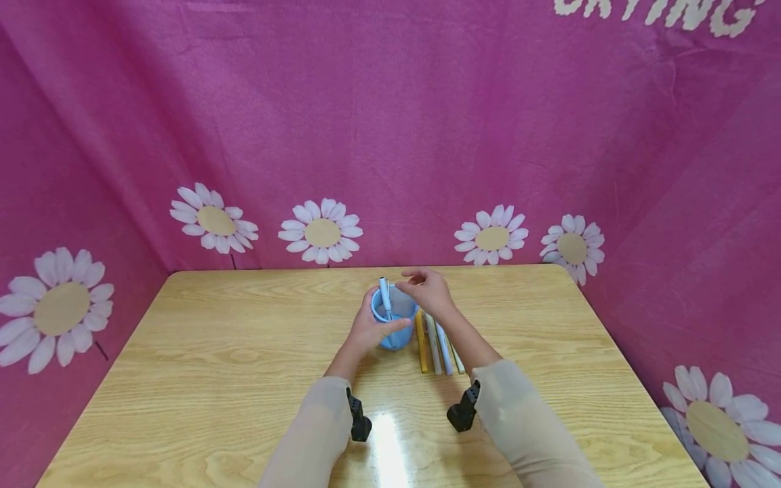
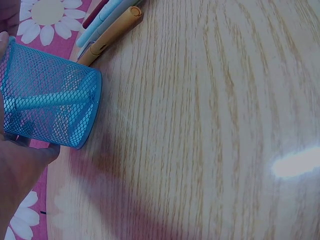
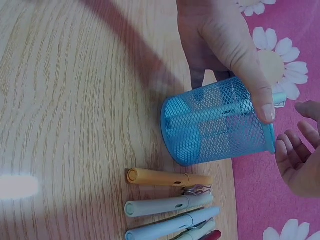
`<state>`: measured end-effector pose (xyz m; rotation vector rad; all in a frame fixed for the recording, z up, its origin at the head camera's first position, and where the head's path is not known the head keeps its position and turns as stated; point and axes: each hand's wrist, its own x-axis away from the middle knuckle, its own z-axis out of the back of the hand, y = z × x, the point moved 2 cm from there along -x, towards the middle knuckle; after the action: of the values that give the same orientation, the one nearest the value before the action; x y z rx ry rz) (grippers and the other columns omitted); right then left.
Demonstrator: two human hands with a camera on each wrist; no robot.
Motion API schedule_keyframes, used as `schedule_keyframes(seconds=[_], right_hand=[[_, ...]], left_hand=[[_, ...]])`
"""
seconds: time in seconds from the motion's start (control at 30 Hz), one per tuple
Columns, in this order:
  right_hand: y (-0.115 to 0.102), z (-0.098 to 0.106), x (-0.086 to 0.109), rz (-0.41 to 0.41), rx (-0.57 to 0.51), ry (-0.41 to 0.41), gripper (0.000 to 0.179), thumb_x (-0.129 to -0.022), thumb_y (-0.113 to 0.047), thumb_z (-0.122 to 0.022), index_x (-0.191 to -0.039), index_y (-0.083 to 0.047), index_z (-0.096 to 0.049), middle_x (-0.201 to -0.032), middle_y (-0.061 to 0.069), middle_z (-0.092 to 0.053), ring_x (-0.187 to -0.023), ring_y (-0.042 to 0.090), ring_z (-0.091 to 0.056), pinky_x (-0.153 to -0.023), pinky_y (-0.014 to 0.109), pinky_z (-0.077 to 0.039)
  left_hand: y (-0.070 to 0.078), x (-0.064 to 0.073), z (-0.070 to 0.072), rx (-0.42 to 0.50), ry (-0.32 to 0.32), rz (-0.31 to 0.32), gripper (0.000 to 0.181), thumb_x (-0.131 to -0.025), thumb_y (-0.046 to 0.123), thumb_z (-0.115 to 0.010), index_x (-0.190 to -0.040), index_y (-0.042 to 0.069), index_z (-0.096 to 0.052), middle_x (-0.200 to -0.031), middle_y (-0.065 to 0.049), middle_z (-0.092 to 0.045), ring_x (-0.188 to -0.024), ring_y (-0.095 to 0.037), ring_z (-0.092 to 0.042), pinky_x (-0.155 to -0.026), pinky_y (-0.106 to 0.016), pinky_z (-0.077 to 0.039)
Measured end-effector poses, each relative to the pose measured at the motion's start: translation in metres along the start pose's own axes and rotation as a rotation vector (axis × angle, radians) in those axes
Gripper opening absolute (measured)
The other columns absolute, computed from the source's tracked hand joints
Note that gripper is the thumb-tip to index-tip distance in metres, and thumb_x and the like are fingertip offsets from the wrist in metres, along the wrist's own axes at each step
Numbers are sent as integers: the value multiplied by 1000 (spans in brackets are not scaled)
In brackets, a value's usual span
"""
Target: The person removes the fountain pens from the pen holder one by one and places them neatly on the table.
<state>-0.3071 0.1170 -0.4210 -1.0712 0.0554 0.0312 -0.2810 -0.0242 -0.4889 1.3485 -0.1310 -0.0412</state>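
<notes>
A blue mesh pen cup (image 1: 399, 335) stands on the table, with my left hand (image 1: 368, 330) gripping its side and the thumb at the rim. Inside it leans a light blue pen (image 1: 385, 294), its capped end poking above the rim. My right hand (image 1: 430, 291) hovers at the cup's right edge; in the right wrist view its fingers (image 3: 289, 152) are loosely bent with nothing between them. Right of the cup lie an orange pen (image 3: 157, 178), a pale grey-green pen (image 3: 155, 205) and a light blue pen (image 3: 165, 225), side by side.
Beyond the light blue pen, a pale green pen (image 3: 201, 231) and a dark red one (image 3: 214, 235) are partly in view. The wooden table (image 1: 244, 339) meets a pink cloth (image 1: 396, 135) with daisies at its back and sides. Black wrist cameras sit on both sleeves.
</notes>
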Motion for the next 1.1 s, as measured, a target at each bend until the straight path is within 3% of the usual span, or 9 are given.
schedule_keyframes(seconds=[0.6, 1.1], right_hand=[[-15, -20, 5, 20, 78, -1, 33, -82, -18, -71, -108, 0, -65, -89, 14, -65, -80, 21, -59, -64, 23, -46], [-14, -36, 8, -75, 38, -45, 36, -81, -17, -70, -114, -6, -59, -96, 13, -66, -86, 22, -61, -72, 29, -50]], left_hand=[[3, 0, 0, 10, 2, -67, 88, -72, 26, -81, -142, 18, -29, -141, -9, -44, -130, -29, -41, -107, -48, -34], [3, 1, 1, 13, 4, -85, 89, -72, 18, -80, -143, 15, -27, -141, -13, -45, -129, -29, -43, -109, -46, -33]])
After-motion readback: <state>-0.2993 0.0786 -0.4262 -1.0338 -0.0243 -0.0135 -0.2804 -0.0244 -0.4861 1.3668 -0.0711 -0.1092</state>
